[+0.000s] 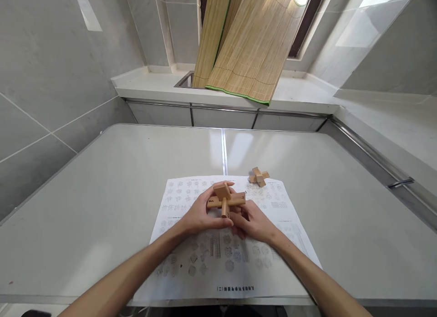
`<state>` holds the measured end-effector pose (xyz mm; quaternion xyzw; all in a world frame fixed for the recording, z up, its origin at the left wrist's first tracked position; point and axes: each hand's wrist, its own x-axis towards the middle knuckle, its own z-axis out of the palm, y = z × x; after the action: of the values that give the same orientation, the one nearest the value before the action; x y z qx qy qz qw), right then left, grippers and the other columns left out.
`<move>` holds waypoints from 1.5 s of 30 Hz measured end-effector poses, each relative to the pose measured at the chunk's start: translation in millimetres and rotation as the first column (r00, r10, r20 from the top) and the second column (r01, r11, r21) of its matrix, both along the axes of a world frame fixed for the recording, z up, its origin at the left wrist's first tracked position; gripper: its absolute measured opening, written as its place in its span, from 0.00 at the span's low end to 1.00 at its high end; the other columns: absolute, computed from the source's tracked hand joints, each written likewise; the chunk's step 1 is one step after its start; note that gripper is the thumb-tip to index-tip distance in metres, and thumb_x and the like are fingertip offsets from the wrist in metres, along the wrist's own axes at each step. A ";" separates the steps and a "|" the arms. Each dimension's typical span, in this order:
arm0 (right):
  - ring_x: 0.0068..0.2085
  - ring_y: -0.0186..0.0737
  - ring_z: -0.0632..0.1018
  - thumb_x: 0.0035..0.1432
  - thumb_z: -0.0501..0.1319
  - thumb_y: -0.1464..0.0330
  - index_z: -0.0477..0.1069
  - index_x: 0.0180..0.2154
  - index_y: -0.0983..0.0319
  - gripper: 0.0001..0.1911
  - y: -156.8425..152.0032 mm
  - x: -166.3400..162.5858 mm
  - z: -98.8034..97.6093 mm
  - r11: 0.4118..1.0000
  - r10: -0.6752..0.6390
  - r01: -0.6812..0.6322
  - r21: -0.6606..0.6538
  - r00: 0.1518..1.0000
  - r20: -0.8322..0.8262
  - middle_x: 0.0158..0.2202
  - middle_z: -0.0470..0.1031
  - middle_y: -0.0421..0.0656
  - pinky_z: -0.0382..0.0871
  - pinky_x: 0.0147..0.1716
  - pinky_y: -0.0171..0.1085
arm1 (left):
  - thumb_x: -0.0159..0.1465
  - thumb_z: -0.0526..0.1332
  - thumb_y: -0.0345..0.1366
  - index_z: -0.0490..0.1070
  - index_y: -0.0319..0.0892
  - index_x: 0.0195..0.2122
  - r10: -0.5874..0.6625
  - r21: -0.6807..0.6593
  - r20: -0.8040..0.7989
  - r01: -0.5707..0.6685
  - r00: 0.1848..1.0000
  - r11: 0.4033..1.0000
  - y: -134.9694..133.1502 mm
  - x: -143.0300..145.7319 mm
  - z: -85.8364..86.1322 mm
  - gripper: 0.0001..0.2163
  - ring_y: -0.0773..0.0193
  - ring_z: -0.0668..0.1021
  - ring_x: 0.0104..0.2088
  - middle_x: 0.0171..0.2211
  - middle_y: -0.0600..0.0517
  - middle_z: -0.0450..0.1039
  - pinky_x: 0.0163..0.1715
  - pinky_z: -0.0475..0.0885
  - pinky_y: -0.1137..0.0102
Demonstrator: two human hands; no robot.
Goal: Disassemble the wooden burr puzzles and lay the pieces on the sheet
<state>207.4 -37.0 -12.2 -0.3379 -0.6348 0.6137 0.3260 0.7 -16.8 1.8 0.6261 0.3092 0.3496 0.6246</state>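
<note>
Between my two hands is a wooden burr puzzle (223,199), made of interlocking brown pieces with dark marks on some of them. My left hand (198,215) wraps around its left side, thumb along the near edge and fingers behind. From the lower right, my right hand (251,220) grips it with bent fingers, partly hidden under the pieces. Beneath both hands lies a large printed sheet (160,244) with many small diagrams. A second, smaller wooden burr puzzle (259,176) rests at the sheet's far right edge, apart from my hands.
A white folding table (102,207) with a centre seam holds the sheet. Beyond it runs a white counter (153,87) with a sink corner (185,80). A bamboo blind (246,48) hangs over the counter. Grey tiled walls (51,57) stand at the sides.
</note>
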 end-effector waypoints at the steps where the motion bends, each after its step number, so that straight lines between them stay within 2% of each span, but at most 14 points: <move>1: 0.17 0.33 0.69 0.68 0.60 0.61 0.72 0.38 0.60 0.09 0.6 0.7 -1.4 0.999 -0.050 0.050 0.016 0.999 -0.002 0.19 0.72 0.34 0.64 0.21 0.34 | 0.53 0.78 0.49 0.67 0.51 0.65 0.036 0.014 -0.013 -0.036 0.999 0.999 1.3 -1.5 0.5 0.40 0.44 0.81 0.55 0.58 0.43 0.76 0.56 0.77 0.55; 3: 0.16 0.32 0.67 0.69 0.59 0.60 0.71 0.39 0.60 0.10 1.7 2.3 -5.2 0.992 -0.129 0.129 0.008 0.991 -0.044 0.18 0.71 0.33 0.63 0.21 0.33 | 0.53 0.78 0.48 0.67 0.50 0.65 0.071 0.038 -0.038 -0.070 0.997 0.997 3.6 -4.2 2.0 0.40 0.43 0.80 0.56 0.57 0.43 0.76 0.56 0.77 0.55; 7: 0.15 0.30 0.59 0.70 0.56 0.54 0.66 0.33 0.59 0.18 4.6 3.8 -11.7 0.969 -0.241 0.223 -0.110 0.949 -0.201 0.14 0.63 0.31 0.55 0.18 0.32 | 0.54 0.78 0.43 0.66 0.50 0.67 0.060 0.072 -0.096 -0.053 0.994 0.996 6.2 -7.8 4.9 0.40 0.45 0.82 0.53 0.57 0.44 0.76 0.59 0.75 0.52; 13: 0.15 0.28 0.56 0.70 0.59 0.53 0.64 0.28 0.59 0.22 6.1 0.8 -10.3 0.958 -0.241 0.184 -0.219 0.931 -0.273 0.13 0.61 0.31 0.52 0.17 0.32 | 0.52 0.79 0.42 0.66 0.49 0.68 0.076 0.196 -0.199 -0.037 0.977 0.980 8.5 -8.5 4.2 0.43 0.44 0.79 0.58 0.59 0.44 0.76 0.64 0.70 0.49; 19: 0.15 0.26 0.55 0.70 0.62 0.55 0.66 0.28 0.61 0.21 6.5 -0.2 -8.6 0.939 -0.214 0.117 -0.324 0.935 -0.282 0.14 0.61 0.31 0.50 0.16 0.30 | 0.47 0.83 0.39 0.67 0.47 0.63 0.122 0.200 -0.131 -0.095 0.984 0.975 12.4 -11.9 -1.0 0.43 0.43 0.76 0.62 0.64 0.41 0.74 0.64 0.70 0.52; 25: 0.14 0.25 0.55 0.70 0.63 0.56 0.68 0.31 0.61 0.19 6.6 3.0 -8.9 0.923 -0.157 0.009 -0.384 0.922 -0.354 0.15 0.62 0.30 0.50 0.13 0.27 | 0.45 0.83 0.41 0.71 0.49 0.64 0.118 0.217 -0.145 -0.085 0.982 0.972 18.8 -18.3 -9.0 0.44 0.40 0.73 0.65 0.64 0.42 0.74 0.68 0.63 0.47; 27: 0.13 0.24 0.56 0.70 0.64 0.56 0.68 0.31 0.61 0.19 6.0 3.6 -8.7 0.915 -0.124 -0.040 -0.401 0.919 -0.375 0.16 0.64 0.31 0.50 0.12 0.27 | 0.46 0.83 0.42 0.77 0.48 0.58 0.091 0.219 -0.113 -0.065 0.989 0.973 21.3 -19.8 -12.7 0.37 0.39 0.72 0.67 0.65 0.42 0.73 0.68 0.63 0.46; 30: 0.13 0.24 0.58 0.70 0.64 0.56 0.68 0.31 0.61 0.19 4.7 4.0 -8.7 0.901 -0.064 -0.121 -0.416 0.912 -0.406 0.17 0.65 0.32 0.51 0.11 0.26 | 0.47 0.83 0.42 0.83 0.46 0.43 0.023 0.202 -0.040 -0.015 0.999 0.979 23.7 -20.8 -15.7 0.23 0.37 0.69 0.69 0.66 0.41 0.71 0.67 0.65 0.46; 32: 0.12 0.24 0.58 0.70 0.64 0.56 0.69 0.32 0.61 0.18 4.3 4.0 -9.1 0.895 -0.046 -0.151 -0.420 0.905 -0.422 0.17 0.65 0.31 0.51 0.11 0.26 | 0.47 0.83 0.41 0.83 0.45 0.41 0.003 0.173 -0.011 -0.001 1.000 0.985 23.4 -20.5 -15.0 0.21 0.37 0.68 0.69 0.67 0.41 0.70 0.67 0.64 0.46; 34: 0.13 0.24 0.58 0.70 0.64 0.56 0.69 0.32 0.61 0.18 4.7 3.7 -9.4 0.892 -0.056 -0.154 -0.426 0.896 -0.440 0.18 0.65 0.31 0.52 0.11 0.26 | 0.48 0.82 0.41 0.83 0.45 0.43 0.001 0.131 -0.003 0.000 1.000 0.991 21.7 -19.2 -12.7 0.22 0.38 0.68 0.69 0.68 0.41 0.68 0.68 0.63 0.48; 36: 0.13 0.23 0.59 0.71 0.64 0.57 0.69 0.32 0.62 0.18 6.2 2.7 -9.6 0.889 -0.082 -0.145 -0.435 0.883 -0.461 0.19 0.65 0.32 0.52 0.12 0.25 | 0.51 0.81 0.42 0.81 0.45 0.50 0.019 0.069 -0.006 -0.019 1.000 0.997 19.6 -17.2 -10.7 0.25 0.39 0.72 0.66 0.68 0.41 0.68 0.67 0.66 0.49; 38: 0.14 0.23 0.59 0.71 0.63 0.57 0.71 0.34 0.62 0.16 8.2 1.3 -9.4 0.886 -0.118 -0.125 -0.447 0.871 -0.477 0.20 0.64 0.31 0.53 0.13 0.25 | 0.55 0.79 0.44 0.75 0.45 0.61 0.056 0.000 -0.023 -0.056 0.998 0.998 18.3 -15.0 -10.2 0.33 0.43 0.79 0.59 0.64 0.39 0.73 0.62 0.71 0.51; 40: 0.14 0.23 0.59 0.72 0.62 0.58 0.72 0.37 0.62 0.15 9.9 -0.1 -9.0 0.882 -0.144 -0.109 -0.458 0.863 -0.483 0.20 0.64 0.31 0.53 0.13 0.25 | 0.57 0.77 0.46 0.69 0.44 0.65 0.089 -0.032 -0.021 -0.090 0.996 0.995 18.3 -13.2 -10.9 0.36 0.46 0.83 0.53 0.59 0.39 0.78 0.59 0.74 0.53; 45: 0.14 0.23 0.59 0.71 0.63 0.58 0.73 0.35 0.62 0.15 11.5 -0.9 -8.4 0.872 -0.140 -0.126 -0.473 0.861 -0.488 0.21 0.65 0.32 0.52 0.13 0.26 | 0.58 0.77 0.47 0.74 0.43 0.54 0.127 -0.014 0.034 -0.126 0.991 0.992 18.8 -10.3 -10.5 0.26 0.48 0.82 0.55 0.52 0.41 0.81 0.59 0.72 0.57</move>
<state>206.5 -25.6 -20.7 -0.2380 -0.3484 0.8198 0.3873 -9.6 2.0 -8.7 0.5954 0.3394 0.3975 0.6102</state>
